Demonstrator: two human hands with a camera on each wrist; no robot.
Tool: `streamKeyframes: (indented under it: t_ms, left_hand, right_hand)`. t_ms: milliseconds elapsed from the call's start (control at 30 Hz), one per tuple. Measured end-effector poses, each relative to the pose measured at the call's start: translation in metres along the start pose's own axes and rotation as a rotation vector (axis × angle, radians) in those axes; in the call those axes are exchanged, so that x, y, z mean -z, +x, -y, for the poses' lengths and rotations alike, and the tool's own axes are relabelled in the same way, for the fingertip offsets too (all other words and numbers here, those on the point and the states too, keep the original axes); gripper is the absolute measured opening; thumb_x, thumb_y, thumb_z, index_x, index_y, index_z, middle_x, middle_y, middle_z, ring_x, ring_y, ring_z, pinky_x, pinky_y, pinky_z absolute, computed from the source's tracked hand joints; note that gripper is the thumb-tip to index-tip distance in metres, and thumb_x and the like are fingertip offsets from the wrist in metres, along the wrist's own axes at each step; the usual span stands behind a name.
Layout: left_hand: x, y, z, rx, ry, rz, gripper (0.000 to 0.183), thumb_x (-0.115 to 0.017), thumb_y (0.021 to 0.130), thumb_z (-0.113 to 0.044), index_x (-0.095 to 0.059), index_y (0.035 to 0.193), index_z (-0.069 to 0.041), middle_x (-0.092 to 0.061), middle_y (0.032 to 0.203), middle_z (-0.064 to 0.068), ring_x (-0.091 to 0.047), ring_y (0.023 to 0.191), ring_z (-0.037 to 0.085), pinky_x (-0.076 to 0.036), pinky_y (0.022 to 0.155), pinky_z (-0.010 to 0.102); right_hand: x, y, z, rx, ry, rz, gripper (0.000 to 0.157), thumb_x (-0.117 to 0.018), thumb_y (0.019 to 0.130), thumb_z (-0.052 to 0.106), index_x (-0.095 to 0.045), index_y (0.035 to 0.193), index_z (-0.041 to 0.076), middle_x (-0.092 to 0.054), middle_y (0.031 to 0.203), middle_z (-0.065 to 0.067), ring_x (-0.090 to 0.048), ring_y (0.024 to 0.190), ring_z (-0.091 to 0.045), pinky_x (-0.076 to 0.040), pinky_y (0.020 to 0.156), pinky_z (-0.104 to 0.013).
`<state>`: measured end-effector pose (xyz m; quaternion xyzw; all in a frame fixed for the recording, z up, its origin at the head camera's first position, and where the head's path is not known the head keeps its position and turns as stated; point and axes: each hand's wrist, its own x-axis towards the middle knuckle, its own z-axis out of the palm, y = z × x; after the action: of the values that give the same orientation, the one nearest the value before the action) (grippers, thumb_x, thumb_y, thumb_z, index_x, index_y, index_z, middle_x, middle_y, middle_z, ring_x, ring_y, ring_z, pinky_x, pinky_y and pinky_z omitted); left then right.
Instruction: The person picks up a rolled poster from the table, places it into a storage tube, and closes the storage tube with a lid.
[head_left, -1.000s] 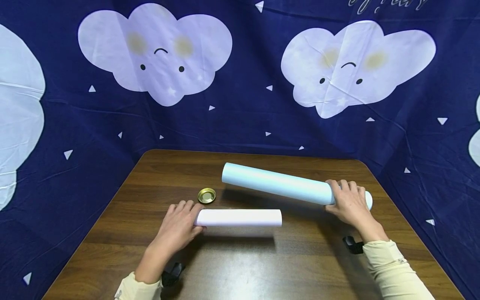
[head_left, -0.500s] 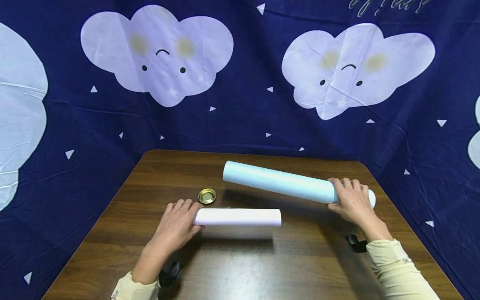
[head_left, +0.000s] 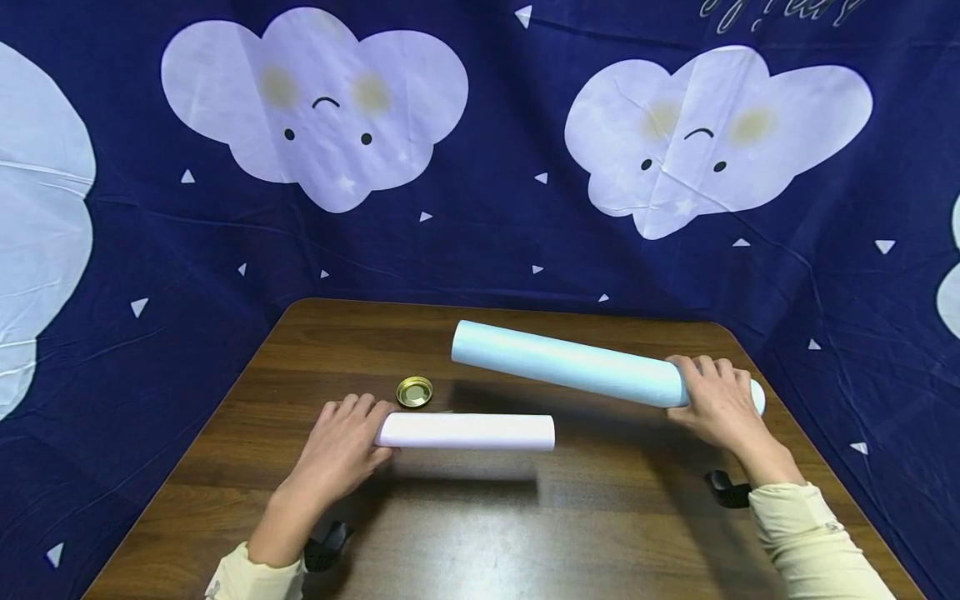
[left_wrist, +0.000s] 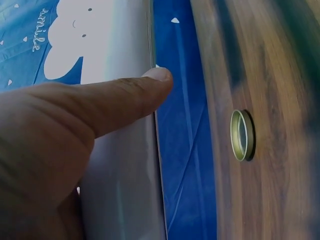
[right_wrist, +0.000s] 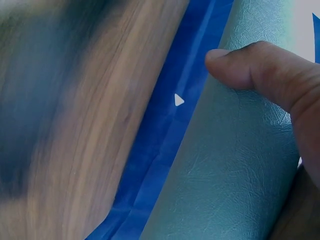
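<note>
My left hand [head_left: 341, 446] grips the left end of a smooth white roll [head_left: 468, 432], which points right across the middle of the table. In the left wrist view my thumb [left_wrist: 125, 102] lies across this roll, and a long straight edge runs along its side. My right hand [head_left: 720, 408] is wrapped round a longer light blue roll [head_left: 570, 364] near its right end. That roll slants up to the left, its shadow on the wood below. The right wrist view gives it a creased, leather-like surface [right_wrist: 225, 160] under my thumb [right_wrist: 250, 67]. The fingers' undersides are hidden.
A round gold lid [head_left: 415, 392] lies on the wooden table [head_left: 480, 525], just behind the white roll. Black wrist devices [head_left: 327, 546] show beside both forearms. A dark blue curtain [head_left: 495, 233] with cloud prints hangs behind the table's far edge.
My right hand has shifted a little to the right with the blue roll. My left hand has drifted slightly left with the white roll, so the two have moved apart.
</note>
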<state>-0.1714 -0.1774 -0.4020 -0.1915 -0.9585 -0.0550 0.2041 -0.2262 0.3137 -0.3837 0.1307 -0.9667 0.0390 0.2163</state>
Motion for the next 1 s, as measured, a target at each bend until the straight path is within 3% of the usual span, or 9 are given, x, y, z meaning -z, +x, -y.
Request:
streamKeyframes:
  t_ms: [1000]
  left_hand:
    - [0.019, -0.01, 0.033, -0.006, -0.007, -0.033, 0.044, -0.081, 0.067, -0.026, -0.061, 0.105, -0.014, -0.061, 0.093, 0.004, -0.054, 0.09, 0.025, -0.036, 0.076, 0.042]
  right_hand:
    - [0.019, -0.016, -0.025, 0.02, 0.005, -0.04, 0.073, -0.081, 0.053, 0.019, -0.051, 0.119, 0.011, -0.058, 0.104, -0.024, -0.047, 0.092, -0.045, -0.028, 0.074, -0.057]
